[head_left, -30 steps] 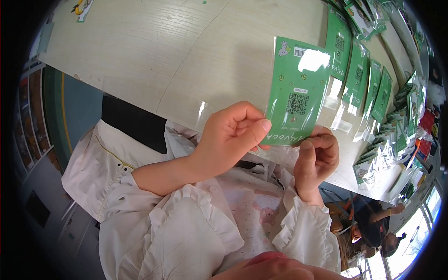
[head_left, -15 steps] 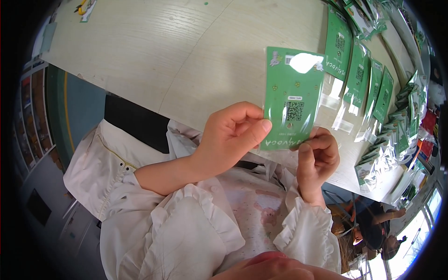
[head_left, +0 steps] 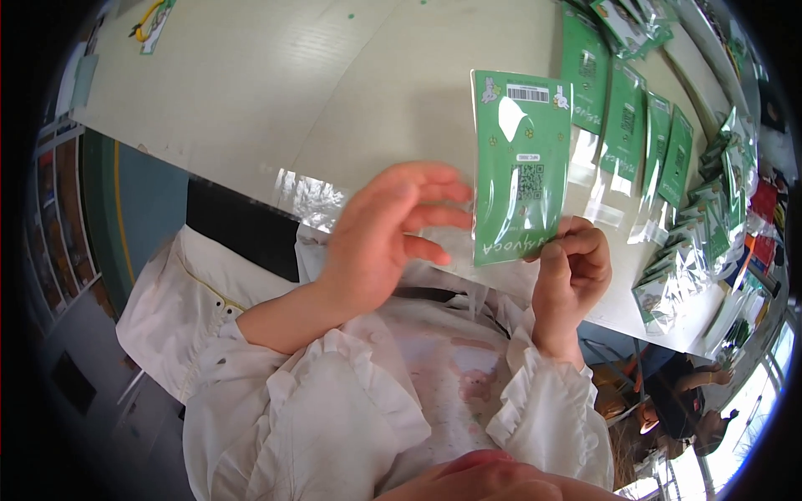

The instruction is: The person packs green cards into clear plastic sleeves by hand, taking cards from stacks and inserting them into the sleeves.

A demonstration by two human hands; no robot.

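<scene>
A green printed card in a clear plastic sleeve [head_left: 514, 213] stands raised over the table edge, its barcode and square code facing me. My right hand [head_left: 572, 271] pinches its lower right corner between thumb and fingers. To the left of the card, my left hand [head_left: 393, 221] is open, fingers stretched toward the card's left edge; the fingertips are slightly blurred, and whether any touches the card I cannot tell. Similar green sleeved cards [head_left: 623, 125] lie in an overlapping row on the table to the right.
The pale table [head_left: 251, 100] spreads ahead of me. A thick pile of sleeved green cards [head_left: 697, 230] lines its right side. At the far left lies a small card with a yellow item [head_left: 154, 25]. Beyond the table's right end another person [head_left: 681, 401] is visible.
My left hand has let go of the card's left edge and drawn back left, its fingers opening. The right hand keeps its pinch, and the card has tilted slightly.
</scene>
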